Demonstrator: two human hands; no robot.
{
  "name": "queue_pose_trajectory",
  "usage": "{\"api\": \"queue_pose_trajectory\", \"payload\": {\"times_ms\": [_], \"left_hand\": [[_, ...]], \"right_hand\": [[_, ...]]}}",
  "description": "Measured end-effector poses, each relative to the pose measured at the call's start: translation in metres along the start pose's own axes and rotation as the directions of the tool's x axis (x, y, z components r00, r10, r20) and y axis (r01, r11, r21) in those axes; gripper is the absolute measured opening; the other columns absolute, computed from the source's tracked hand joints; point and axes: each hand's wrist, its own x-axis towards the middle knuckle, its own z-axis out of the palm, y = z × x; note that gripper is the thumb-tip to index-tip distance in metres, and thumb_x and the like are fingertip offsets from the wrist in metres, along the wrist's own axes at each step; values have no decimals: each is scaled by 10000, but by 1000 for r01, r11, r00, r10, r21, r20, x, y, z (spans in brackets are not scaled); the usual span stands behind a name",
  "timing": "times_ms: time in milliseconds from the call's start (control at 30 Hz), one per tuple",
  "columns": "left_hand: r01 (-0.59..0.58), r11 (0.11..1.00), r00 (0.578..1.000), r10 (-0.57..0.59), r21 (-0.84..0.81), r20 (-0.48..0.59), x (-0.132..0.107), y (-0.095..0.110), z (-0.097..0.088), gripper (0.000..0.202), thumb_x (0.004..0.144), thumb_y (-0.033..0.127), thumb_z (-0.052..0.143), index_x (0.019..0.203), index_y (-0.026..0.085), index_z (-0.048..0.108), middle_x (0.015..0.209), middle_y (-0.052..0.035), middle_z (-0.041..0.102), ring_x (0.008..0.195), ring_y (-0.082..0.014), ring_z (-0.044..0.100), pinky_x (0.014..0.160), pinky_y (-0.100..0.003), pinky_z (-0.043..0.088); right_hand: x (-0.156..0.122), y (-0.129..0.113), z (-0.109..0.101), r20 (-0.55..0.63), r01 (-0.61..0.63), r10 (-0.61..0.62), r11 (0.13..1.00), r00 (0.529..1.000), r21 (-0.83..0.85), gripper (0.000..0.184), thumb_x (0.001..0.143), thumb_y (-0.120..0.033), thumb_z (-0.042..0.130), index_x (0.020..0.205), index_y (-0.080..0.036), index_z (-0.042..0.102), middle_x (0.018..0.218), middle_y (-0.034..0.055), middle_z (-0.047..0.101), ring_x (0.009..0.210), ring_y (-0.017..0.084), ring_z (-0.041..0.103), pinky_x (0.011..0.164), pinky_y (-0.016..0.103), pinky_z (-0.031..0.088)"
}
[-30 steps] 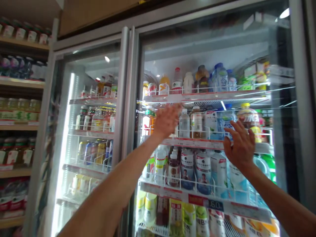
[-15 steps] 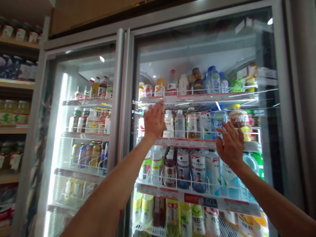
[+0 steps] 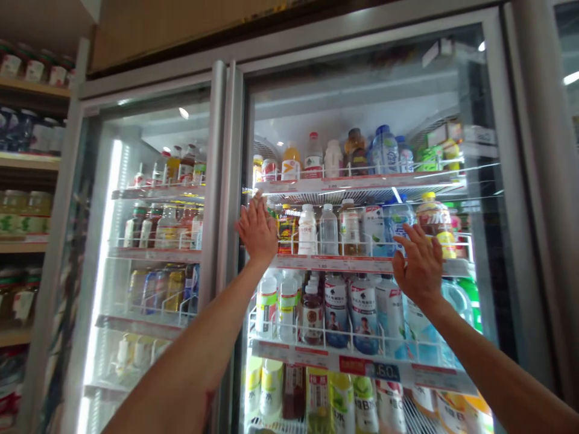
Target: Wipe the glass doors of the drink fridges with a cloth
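Note:
I face a drinks fridge with two glass doors. My left hand (image 3: 257,228) lies flat on the right-hand glass door (image 3: 362,108), close to its left frame (image 3: 234,181), fingers spread and pointing up. My right hand (image 3: 418,265) is also pressed flat on the same glass further right, fingers apart, at the height of the second shelf (image 3: 362,263). Neither hand holds anything. Behind the glass stand rows of bottles (image 3: 329,229) in wire racks with red price strips.
The left-hand fridge door (image 3: 154,211) shows shelves of bottles and cans (image 3: 163,289). Wooden shop shelves (image 3: 27,244) with jars and bottles stand at the far left. A grey frame post (image 3: 534,211) borders the fridge on the right.
My left hand has slid leftward across the glass toward the door's left frame. My right hand has stayed on the glass at about the same place. The view has shifted slightly right.

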Motion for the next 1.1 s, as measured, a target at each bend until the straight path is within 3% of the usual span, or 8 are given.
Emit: {"api": "queue_pose_trajectory", "payload": {"times_ms": [100,233,433,533,700,867,967,1100], "left_hand": [[-326,945,942,326,-15,80,-31,18,4,521,881,336,317,1385,207,293,1458,-63,292,1369,-271,175,1088,-529,165],[-850,504,483,862,-155,153,-64,22,5,524,883,310,329,1392,338,210,1455,22,300,1376,-169,165,1118,-454,135],[-123,992,992,124,39,-7,-6,-13,0,518,896,297,274,1403,193,246,1452,-78,302,1364,-257,200,1087,-489,203],[-328,945,944,326,16,58,-34,9,4,520,886,331,310,1387,196,291,1447,-75,312,1367,-283,176,1088,-527,166],[-870,474,466,880,-135,88,-78,20,4,495,894,309,313,1385,327,247,1428,26,355,1372,-161,181,1128,-435,105],[-174,985,982,173,-7,-76,-18,-7,6,514,888,293,311,1389,181,282,1426,-104,348,1351,-274,230,1079,-505,196],[-252,967,967,250,-25,-55,-24,7,10,521,875,300,339,1373,148,314,1429,-118,339,1358,-296,193,1078,-524,176],[-761,634,634,772,-139,48,-39,28,10,481,878,337,352,1356,296,322,1407,11,395,1343,-142,252,1113,-360,176]], "right_hand": [[-1,0,0,-2,-10,10,1000,1000,2,285,815,-195,455,1091,-195,525,1311,93,500,1263,232,409,1067,443,240],[-1,4,0,-18,19,-19,1000,1000,17,268,814,-192,458,1070,-192,535,1299,92,513,1260,224,413,1066,431,252],[-1,1,1,-24,3,-3,1000,1000,2,264,809,-176,452,1057,-199,538,1302,88,512,1265,223,407,1066,439,252],[-1,0,1,-22,-4,5,1000,1000,4,269,805,-166,455,1058,-201,539,1308,87,507,1272,214,398,1069,433,248],[-1,1,-1,-26,9,-9,1000,1000,0,248,810,-161,459,1042,-191,543,1292,89,522,1268,205,404,1063,420,264],[1,-2,-2,-38,5,-5,1000,999,-6,228,820,-152,453,1026,-174,548,1274,99,536,1263,209,412,1071,418,257],[2,-4,-2,-47,-2,2,1000,999,-4,220,824,-148,447,1016,-168,554,1264,104,544,1259,212,416,1071,418,259],[1,-3,-2,-43,8,-8,1000,999,12,227,830,-150,443,1028,-168,553,1268,102,541,1261,211,413,1073,420,258]]}}
